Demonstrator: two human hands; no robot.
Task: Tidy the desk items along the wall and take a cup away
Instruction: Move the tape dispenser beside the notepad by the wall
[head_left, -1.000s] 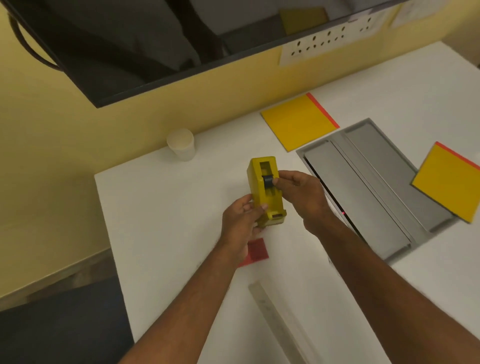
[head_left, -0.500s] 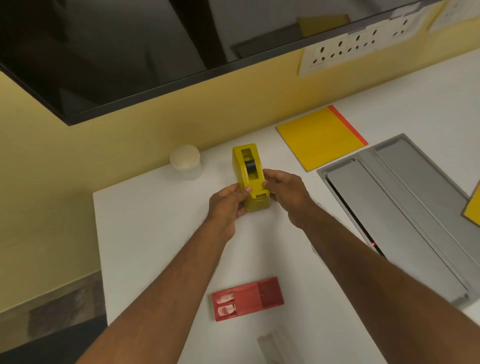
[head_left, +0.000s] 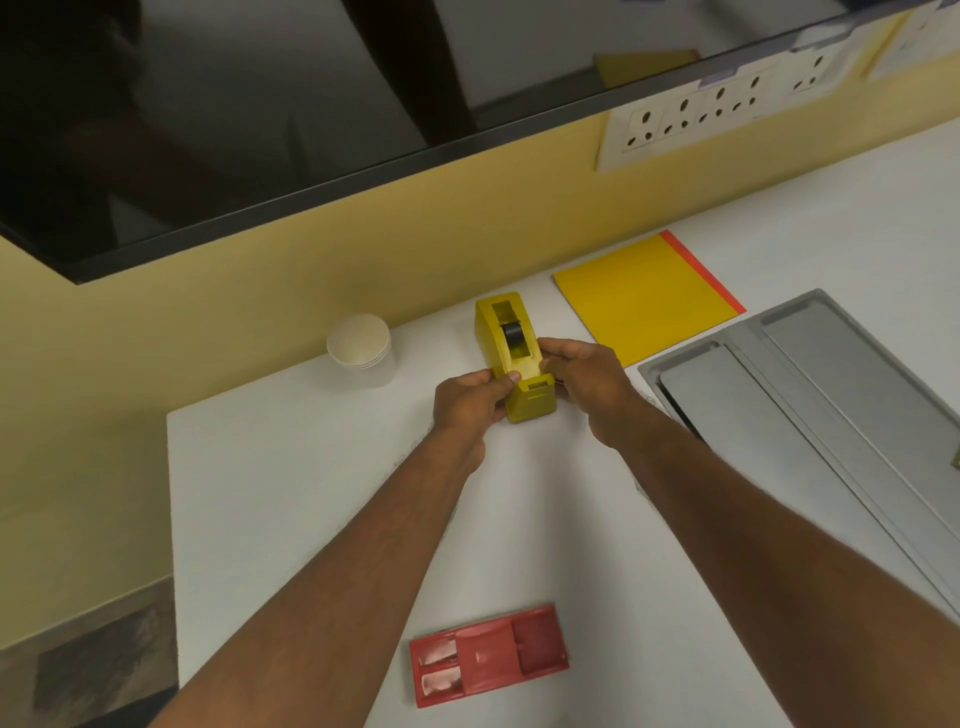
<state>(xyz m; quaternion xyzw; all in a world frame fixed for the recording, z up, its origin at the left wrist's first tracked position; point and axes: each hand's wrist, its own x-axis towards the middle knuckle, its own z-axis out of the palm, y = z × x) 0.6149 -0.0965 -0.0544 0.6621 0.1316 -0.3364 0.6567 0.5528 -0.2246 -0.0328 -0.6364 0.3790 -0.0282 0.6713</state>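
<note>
A yellow tape dispenser (head_left: 511, 348) with a dark tape roll stands on the white desk (head_left: 311, 493), its far end near the yellow wall. My left hand (head_left: 470, 397) grips its near left side and my right hand (head_left: 584, 382) grips its near right side. A short stack of white paper cups (head_left: 362, 349) stands upright to the left of the dispenser, close to the wall. A yellow notepad (head_left: 647, 296) with a red edge lies flat to the right of the dispenser.
A red plastic tray (head_left: 488, 654) lies near the desk's front edge. A grey metal cable tray (head_left: 810, 415) is set into the desk at the right. A dark monitor (head_left: 260, 104) hangs above, with a wall socket strip (head_left: 701, 117) beside it. The desk's left edge drops to the floor.
Both hands carried the tape dispenser from mid-desk toward the wall and set it down between the cups and the notepad. The view tilted, showing the red tray.
</note>
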